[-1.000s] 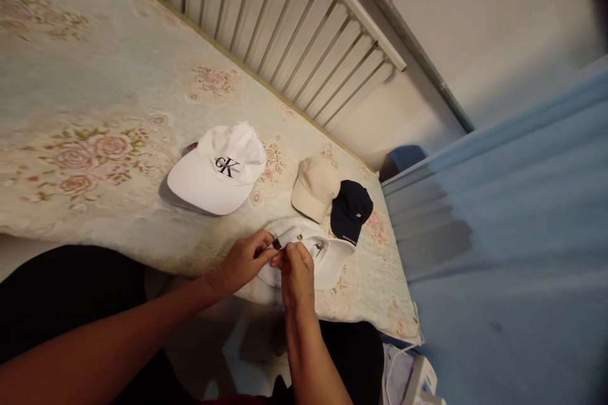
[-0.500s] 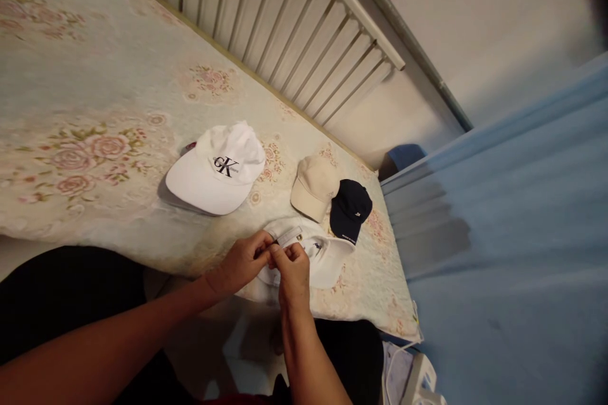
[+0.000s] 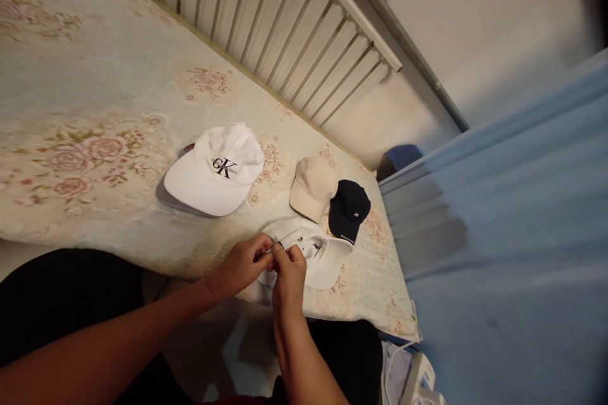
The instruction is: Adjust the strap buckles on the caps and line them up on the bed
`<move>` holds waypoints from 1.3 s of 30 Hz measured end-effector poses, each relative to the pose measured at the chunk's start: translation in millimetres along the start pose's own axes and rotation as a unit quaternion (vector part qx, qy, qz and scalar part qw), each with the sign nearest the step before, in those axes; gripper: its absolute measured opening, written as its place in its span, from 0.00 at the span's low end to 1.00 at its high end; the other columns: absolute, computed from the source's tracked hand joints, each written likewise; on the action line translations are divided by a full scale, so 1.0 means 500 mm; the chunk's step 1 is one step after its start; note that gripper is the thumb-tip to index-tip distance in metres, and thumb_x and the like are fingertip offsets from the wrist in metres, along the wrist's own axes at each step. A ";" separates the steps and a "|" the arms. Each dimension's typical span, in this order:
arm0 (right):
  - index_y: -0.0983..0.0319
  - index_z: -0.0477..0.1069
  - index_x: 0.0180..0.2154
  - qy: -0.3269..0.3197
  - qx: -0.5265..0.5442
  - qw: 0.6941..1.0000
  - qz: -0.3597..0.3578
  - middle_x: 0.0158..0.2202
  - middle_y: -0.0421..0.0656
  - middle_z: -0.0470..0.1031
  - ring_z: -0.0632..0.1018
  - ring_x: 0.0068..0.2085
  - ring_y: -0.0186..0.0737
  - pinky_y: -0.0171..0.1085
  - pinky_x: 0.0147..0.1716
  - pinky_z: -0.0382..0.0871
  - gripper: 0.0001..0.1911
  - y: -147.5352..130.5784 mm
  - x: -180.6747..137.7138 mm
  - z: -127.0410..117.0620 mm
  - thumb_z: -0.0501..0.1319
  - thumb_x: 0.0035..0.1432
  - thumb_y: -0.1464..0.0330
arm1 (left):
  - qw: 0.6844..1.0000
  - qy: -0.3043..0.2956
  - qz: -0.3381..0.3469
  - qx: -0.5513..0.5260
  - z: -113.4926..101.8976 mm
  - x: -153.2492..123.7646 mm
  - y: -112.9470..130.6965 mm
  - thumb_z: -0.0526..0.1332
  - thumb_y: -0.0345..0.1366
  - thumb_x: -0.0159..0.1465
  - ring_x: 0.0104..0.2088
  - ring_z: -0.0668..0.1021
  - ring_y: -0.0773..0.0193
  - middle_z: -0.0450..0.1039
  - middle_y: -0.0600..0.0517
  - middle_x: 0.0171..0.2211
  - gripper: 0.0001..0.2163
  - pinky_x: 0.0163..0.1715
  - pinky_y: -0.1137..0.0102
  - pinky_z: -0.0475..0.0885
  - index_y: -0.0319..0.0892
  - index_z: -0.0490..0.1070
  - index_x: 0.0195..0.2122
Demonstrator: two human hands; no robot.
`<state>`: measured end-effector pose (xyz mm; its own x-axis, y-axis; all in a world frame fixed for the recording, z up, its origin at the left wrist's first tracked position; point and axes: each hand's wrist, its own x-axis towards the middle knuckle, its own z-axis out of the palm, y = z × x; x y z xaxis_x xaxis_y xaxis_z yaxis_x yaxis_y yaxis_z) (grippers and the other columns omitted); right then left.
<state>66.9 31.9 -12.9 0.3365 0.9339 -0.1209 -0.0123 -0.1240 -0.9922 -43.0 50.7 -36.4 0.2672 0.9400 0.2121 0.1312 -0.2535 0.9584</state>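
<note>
A white cap (image 3: 329, 264) with a small dark emblem lies on its side at the near edge of the bed, its brim to the right. My left hand (image 3: 246, 264) is closed at the cap's back, thumb and fingers pinching the strap. Right beside it, my right hand (image 3: 291, 273) pinches the same area, the fingertips of both hands meeting. The fingers mostly hide the strap's end and its fastening. Just beyond that cap sit a beige cap (image 3: 313, 188) and a navy cap (image 3: 349, 210), side by side.
Another white cap (image 3: 216, 171) with black CK lettering rests farther left on the floral bed sheet (image 3: 118, 76). A white radiator (image 3: 266, 19) runs along the wall behind the bed. A blue curtain (image 3: 503, 234) hangs at the right, with a white cable (image 3: 396, 354) near the bed's corner.
My right hand has shifted slightly left, and the strap's free part near the brass-coloured fitting looks moved. The other caps stay where they were.
</note>
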 end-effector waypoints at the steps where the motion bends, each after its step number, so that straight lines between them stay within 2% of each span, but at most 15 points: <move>1: 0.60 0.61 0.22 0.001 0.005 1.000 0.002 0.16 0.32 0.63 0.64 0.20 0.30 0.32 0.22 0.58 0.14 0.001 0.000 0.001 0.64 0.48 0.62 | 1.000 -0.002 0.001 0.001 0.001 0.000 -0.001 0.55 0.32 0.59 0.23 0.67 0.70 0.65 0.59 0.21 0.05 0.25 0.74 0.60 0.42 0.62 0.26; 13: 0.58 0.55 0.20 0.022 0.049 0.999 0.003 0.15 0.30 0.55 0.60 0.19 0.28 0.31 0.20 0.55 0.17 0.002 -0.002 0.005 0.63 0.48 0.62 | 0.999 -0.023 0.003 0.024 -0.002 -0.004 0.001 0.55 0.35 0.60 0.23 0.67 0.69 0.67 0.58 0.21 0.06 0.26 0.73 0.60 0.42 0.64 0.26; 18: 0.60 0.58 0.19 0.011 0.025 1.000 0.005 0.16 0.30 0.57 0.61 0.21 0.29 0.31 0.21 0.56 0.16 -0.010 0.002 -0.003 0.64 0.47 0.63 | 1.000 -0.012 -0.002 0.028 -0.003 -0.002 0.001 0.55 0.36 0.61 0.23 0.66 0.69 0.63 0.59 0.20 0.06 0.25 0.73 0.59 0.42 0.63 0.27; 20: 0.60 0.61 0.21 0.006 0.045 0.999 0.001 0.19 0.32 0.61 0.64 0.22 0.29 0.31 0.24 0.60 0.13 -0.019 0.007 -0.010 0.64 0.47 0.64 | 0.999 -0.005 -0.002 0.036 -0.005 -0.001 0.004 0.55 0.38 0.61 0.23 0.65 0.69 0.60 0.59 0.20 0.07 0.25 0.73 0.59 0.42 0.62 0.27; 23: 0.60 0.65 0.25 -0.017 0.145 0.989 0.008 0.24 0.35 0.68 0.70 0.27 0.32 0.34 0.30 0.67 0.09 -0.036 0.020 -0.023 0.64 0.47 0.64 | 0.999 -0.010 -0.004 0.043 -0.008 -0.001 0.009 0.55 0.38 0.61 0.23 0.65 0.69 0.60 0.59 0.20 0.07 0.25 0.73 0.59 0.42 0.62 0.28; 28: 0.57 0.67 0.25 -0.041 0.253 0.966 0.032 0.28 0.38 0.73 0.75 0.33 0.39 0.41 0.35 0.71 0.04 -0.054 0.042 -0.046 0.61 0.45 0.70 | 0.999 -0.017 0.004 0.034 -0.011 -0.002 0.012 0.54 0.38 0.62 0.23 0.66 0.69 0.62 0.59 0.20 0.08 0.25 0.73 0.59 0.42 0.62 0.27; 33: 0.56 0.71 0.32 -0.122 0.284 0.950 0.033 0.34 0.38 0.76 0.76 0.40 0.40 0.45 0.47 0.69 0.08 -0.042 0.047 -0.055 0.59 0.47 0.71 | 1.000 -0.025 0.001 0.016 -0.014 0.000 0.019 0.53 0.39 0.62 0.22 0.64 0.69 0.60 0.58 0.19 0.09 0.24 0.73 0.58 0.42 0.61 0.26; 39: 0.58 0.71 0.32 -0.131 0.310 0.940 0.053 0.36 0.40 0.78 0.76 0.44 0.41 0.45 0.52 0.67 0.07 -0.021 0.049 -0.056 0.63 0.47 0.72 | 0.999 -0.036 -0.008 0.005 -0.022 0.000 0.029 0.52 0.39 0.62 0.23 0.65 0.68 0.62 0.58 0.19 0.09 0.24 0.73 0.59 0.42 0.62 0.26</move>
<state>101.7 46.5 -4.4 0.0606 0.9877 -0.1438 -0.6074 -0.0779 -0.7906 -51.4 49.8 -20.4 0.3332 0.9252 0.1816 0.1464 -0.2411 0.9594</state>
